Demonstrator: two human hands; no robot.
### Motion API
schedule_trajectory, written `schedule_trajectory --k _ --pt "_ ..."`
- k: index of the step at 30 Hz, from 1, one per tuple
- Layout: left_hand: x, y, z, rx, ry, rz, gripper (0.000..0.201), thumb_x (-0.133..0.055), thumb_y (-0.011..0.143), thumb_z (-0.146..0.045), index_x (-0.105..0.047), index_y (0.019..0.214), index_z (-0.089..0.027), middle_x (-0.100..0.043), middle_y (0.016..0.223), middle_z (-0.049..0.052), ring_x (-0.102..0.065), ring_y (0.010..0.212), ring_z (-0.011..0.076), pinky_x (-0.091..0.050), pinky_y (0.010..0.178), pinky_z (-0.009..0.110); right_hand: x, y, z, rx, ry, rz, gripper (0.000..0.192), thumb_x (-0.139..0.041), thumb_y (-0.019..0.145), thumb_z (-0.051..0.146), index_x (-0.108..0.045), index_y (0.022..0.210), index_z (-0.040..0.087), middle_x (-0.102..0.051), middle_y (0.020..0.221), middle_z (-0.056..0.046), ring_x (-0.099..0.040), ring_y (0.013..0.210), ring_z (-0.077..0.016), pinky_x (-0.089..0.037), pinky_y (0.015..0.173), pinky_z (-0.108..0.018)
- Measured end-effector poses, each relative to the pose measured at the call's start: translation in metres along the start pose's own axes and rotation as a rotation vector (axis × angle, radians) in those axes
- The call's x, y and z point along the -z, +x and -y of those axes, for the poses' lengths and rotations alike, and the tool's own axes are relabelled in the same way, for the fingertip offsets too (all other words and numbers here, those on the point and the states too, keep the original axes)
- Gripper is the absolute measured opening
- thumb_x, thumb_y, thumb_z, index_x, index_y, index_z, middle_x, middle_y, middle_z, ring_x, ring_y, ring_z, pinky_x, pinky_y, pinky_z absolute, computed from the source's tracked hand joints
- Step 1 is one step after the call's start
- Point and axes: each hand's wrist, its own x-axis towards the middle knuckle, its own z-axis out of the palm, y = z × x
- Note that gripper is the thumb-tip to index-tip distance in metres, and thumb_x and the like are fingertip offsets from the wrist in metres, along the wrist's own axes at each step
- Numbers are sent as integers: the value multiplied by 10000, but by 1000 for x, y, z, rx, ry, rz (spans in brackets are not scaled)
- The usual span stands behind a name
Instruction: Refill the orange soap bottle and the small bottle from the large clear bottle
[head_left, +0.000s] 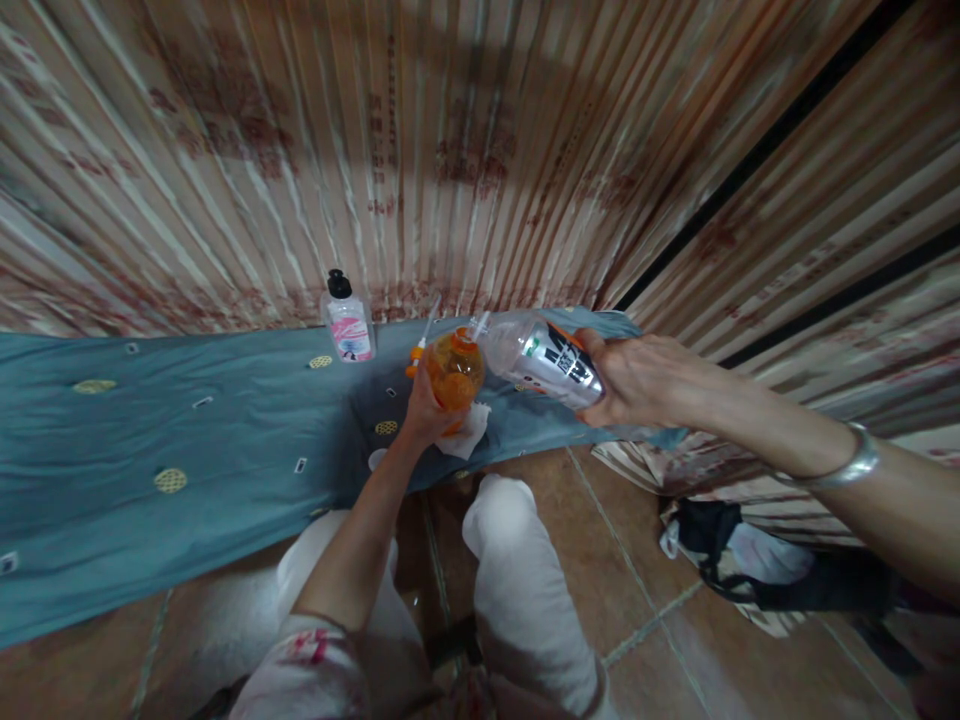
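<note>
My left hand (427, 408) is wrapped round the side of a small orange see-through bottle (456, 372) with an uncovered neck. In my right hand (611, 380) is a clear plastic drink bottle (551, 362) with a silver and black label. It is tipped to the left, its mouth at the orange bottle's neck; whether liquid flows I cannot make out. Just behind my left hand lies an orange and white spray head (417, 357) with a thin tube. White tissue (466, 432) is under the orange bottle.
A clear bottle with a black cap and pink label (349, 335) stands at the back left on the blue-green cloth (247, 420). A pleated patterned curtain (420, 150) hangs behind. Dark and white fabric items (750, 550) lie on the tiled floor (592, 520) at right.
</note>
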Motion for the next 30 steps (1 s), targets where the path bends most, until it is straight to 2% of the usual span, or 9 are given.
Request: schedule_trajectory --k 5,11,15,21,26,30 --pt "0 0 0 -2 5 15 1293 -982 659 -350 -294 1750 -251 -493 1761 222 -489 1655 428 -377 1402 618 3 -1 1 13 -1 18 725 -727 907 532 -569 1487 127 -843 997 -159 -823 948 -406 -466 675 -367" --pt "-2 -1 5 -11 28 4 1353 -969 650 -323 -226 1774 -198 -474 1768 253 -473 1672 433 -367 1405 610 3 -1 1 9 -3 17 722 -731 914 533 -560 1488 131 -843 986 -146 -823 938 -386 -457 672 -356" --pt "-2 0 12 -32 20 -5 1348 -990 664 -335 -240 1781 -249 -499 1760 215 -491 1659 429 -379 1396 622 3 -1 1 -4 -1 20 753 -742 903 553 -558 1493 123 -842 995 -151 -825 950 -392 -458 680 -359" --pt "-2 -1 18 -71 -1 -5 1310 -1008 677 -364 -281 1754 -197 -479 1762 263 -505 1639 460 -399 1387 624 3 0 1 15 -18 12 741 -735 898 563 -565 1479 136 -843 959 -130 -828 935 -390 -451 661 -351" --pt "-2 -1 18 -73 24 -27 1229 -1017 687 -373 -355 1706 -185 -515 1730 242 -520 1620 465 -416 1378 605 5 -1 3 -5 -14 38 752 -732 910 543 -550 1500 114 -847 996 -156 -831 976 -407 -463 679 -364" --pt "-3 -1 16 -62 20 -32 1278 -1015 658 -373 -329 1724 -204 -496 1749 244 -514 1632 450 -415 1381 604 6 -1 3 -4 -23 48 758 -722 910 548 -550 1512 119 -845 1000 -152 -832 988 -409 -461 673 -363"
